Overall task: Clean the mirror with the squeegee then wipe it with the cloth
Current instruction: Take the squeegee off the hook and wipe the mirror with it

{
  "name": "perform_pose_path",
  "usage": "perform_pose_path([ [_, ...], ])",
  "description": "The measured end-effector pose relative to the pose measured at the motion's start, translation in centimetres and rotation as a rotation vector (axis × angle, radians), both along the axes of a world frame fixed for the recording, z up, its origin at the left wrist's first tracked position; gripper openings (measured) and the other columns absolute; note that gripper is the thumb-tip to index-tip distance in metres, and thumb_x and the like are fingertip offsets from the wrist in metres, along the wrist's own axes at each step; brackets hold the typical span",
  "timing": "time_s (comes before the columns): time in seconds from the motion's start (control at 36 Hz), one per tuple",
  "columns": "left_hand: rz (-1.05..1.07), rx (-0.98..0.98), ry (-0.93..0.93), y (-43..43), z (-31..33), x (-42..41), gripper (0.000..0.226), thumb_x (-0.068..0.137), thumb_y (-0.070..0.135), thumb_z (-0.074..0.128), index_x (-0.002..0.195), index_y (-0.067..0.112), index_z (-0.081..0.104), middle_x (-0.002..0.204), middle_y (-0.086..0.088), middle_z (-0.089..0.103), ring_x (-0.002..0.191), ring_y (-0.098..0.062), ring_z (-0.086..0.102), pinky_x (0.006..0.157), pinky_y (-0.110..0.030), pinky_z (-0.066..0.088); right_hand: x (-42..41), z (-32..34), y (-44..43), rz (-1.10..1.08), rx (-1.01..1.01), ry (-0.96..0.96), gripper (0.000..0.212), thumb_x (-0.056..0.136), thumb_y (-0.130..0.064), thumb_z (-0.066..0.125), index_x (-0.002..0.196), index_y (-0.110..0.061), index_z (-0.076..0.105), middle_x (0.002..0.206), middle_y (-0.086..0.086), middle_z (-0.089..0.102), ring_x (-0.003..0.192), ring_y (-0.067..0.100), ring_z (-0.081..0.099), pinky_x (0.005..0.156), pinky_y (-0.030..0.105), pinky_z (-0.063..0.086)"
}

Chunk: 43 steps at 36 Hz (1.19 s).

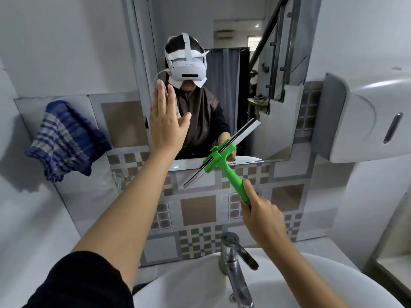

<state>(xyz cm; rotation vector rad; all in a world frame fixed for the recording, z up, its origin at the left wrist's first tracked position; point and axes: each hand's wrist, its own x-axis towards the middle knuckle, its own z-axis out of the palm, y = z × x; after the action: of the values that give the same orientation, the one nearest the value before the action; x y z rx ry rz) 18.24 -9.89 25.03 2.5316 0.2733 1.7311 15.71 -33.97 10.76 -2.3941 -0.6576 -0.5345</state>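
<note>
My left hand [165, 121] is flat against the rectangular wall mirror [278, 85] near its left edge, palm to the glass, fingers straight and close together with the thumb angled out. My right hand [260, 215] is wrapped around the lower end of the green plastic squeegee [224, 161], fingers curled tight on its handle. Its black rubber blade with the pale metal strip lies tilted across the mirror's bottom edge, upper end over the glass, lower end over the patterned tiles; I cannot tell whether it touches the glass. The blue and white checked cloth [66, 138] hangs on the wall well left of the mirror. Below, a chrome tap [235, 263] stands at the back rim of the white basin [189, 285].
</note>
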Motion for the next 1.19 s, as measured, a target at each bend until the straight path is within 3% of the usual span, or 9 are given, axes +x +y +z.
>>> perform_pose_path([
  [0.08,-0.004,-0.035,0.011,-0.6,-0.8,0.1,0.074,0.089,0.033,0.056,0.146,0.006,0.017,0.155,-0.018,0.011,0.143,-0.029,0.009,0.114,-0.031,0.006,0.9,-0.3,-1.6,-0.009,-0.014,-0.025,0.054,0.093,-0.022,0.052,0.142,-0.018,0.031,0.074,0.007,0.061,0.05,0.021,0.05,0.042,0.028,0.041],
  [0.19,0.003,-0.071,0.013,-1.6,-1.6,0.3,0.074,0.09,0.032,0.055,0.147,0.006,0.015,0.155,-0.017,0.009,0.144,-0.028,0.007,0.114,-0.032,0.003,1.4,-0.4,-3.5,-0.032,-0.05,-0.029,0.055,0.095,-0.025,0.046,0.145,-0.02,0.022,0.089,0.008,0.064,0.057,0.02,0.045,0.042,0.018,0.02],
  [0.31,0.021,-0.086,0.067,-1.8,-1.5,0.3,0.077,0.091,0.035,0.054,0.147,0.009,0.009,0.156,-0.017,0.003,0.144,-0.03,0.003,0.115,-0.041,0.006,2.3,-1.5,-4.8,-0.071,-0.047,0.027,0.057,0.095,-0.026,0.046,0.146,-0.022,0.021,0.088,0.009,0.064,0.062,0.021,0.048,0.051,0.027,0.036],
  [0.47,0.028,-0.089,0.084,-2.0,-1.2,-0.1,0.078,0.09,0.035,0.055,0.147,0.01,0.008,0.156,-0.016,0.002,0.143,-0.03,0.002,0.117,-0.041,0.009,2.6,-3.2,-6.6,-0.133,0.024,0.085,0.052,0.095,-0.026,0.046,0.143,-0.021,0.027,0.072,0.003,0.054,0.057,0.021,0.048,0.045,0.028,0.034],
  [0.72,0.077,-0.124,0.149,-1.5,-0.1,-0.4,0.078,0.087,0.029,0.062,0.147,0.011,0.015,0.156,-0.014,0.001,0.143,-0.033,0.004,0.115,-0.046,0.017,1.5,-5.0,-7.2,-0.148,0.094,0.145,0.05,0.094,-0.026,0.048,0.141,-0.023,0.03,0.073,0.003,0.055,0.063,0.024,0.053,0.05,0.029,0.038],
  [0.86,0.076,-0.157,0.154,-4.0,-0.6,0.1,0.068,0.089,0.025,0.056,0.144,0.006,0.022,0.154,-0.016,0.015,0.142,-0.032,0.011,0.116,-0.042,0.014,1.5,-4.5,-7.3,-0.074,0.177,0.103,0.047,0.089,-0.021,0.058,0.133,-0.018,0.043,0.071,0.003,0.057,0.059,0.023,0.055,0.048,0.03,0.042],
  [0.94,-0.14,-0.109,0.288,-6.8,-2.8,0.4,0.064,0.089,0.023,0.054,0.143,0.004,0.025,0.151,-0.015,0.025,0.14,-0.028,0.019,0.115,-0.042,0.021,1.6,-3.4,-7.0,-0.029,0.218,0.074,0.048,0.086,-0.023,0.063,0.131,-0.021,0.049,0.078,0.003,0.061,0.064,0.021,0.058,0.053,0.027,0.042],
  [1.08,-0.518,0.113,0.789,-12.1,-6.1,-7.9,0.072,0.088,0.03,0.061,0.146,0.013,0.022,0.155,-0.003,0.018,0.143,-0.013,0.008,0.112,-0.024,0.006,-4.5,-2.2,-10.4,0.154,0.181,-0.058,0.053,0.078,-0.02,0.072,0.128,-0.015,0.054,0.08,0.005,0.069,0.06,0.017,0.061,0.059,0.033,0.057],
  [1.19,-0.59,0.19,0.933,-12.5,-7.7,-8.8,0.068,0.089,0.025,0.062,0.145,0.021,0.025,0.154,0.004,0.02,0.142,-0.008,0.011,0.115,-0.026,0.007,-4.0,0.2,-11.1,0.222,0.107,-0.174,0.05,0.077,-0.019,0.073,0.124,-0.012,0.057,0.08,0.003,0.071,0.056,0.015,0.062,0.055,0.031,0.058],
])
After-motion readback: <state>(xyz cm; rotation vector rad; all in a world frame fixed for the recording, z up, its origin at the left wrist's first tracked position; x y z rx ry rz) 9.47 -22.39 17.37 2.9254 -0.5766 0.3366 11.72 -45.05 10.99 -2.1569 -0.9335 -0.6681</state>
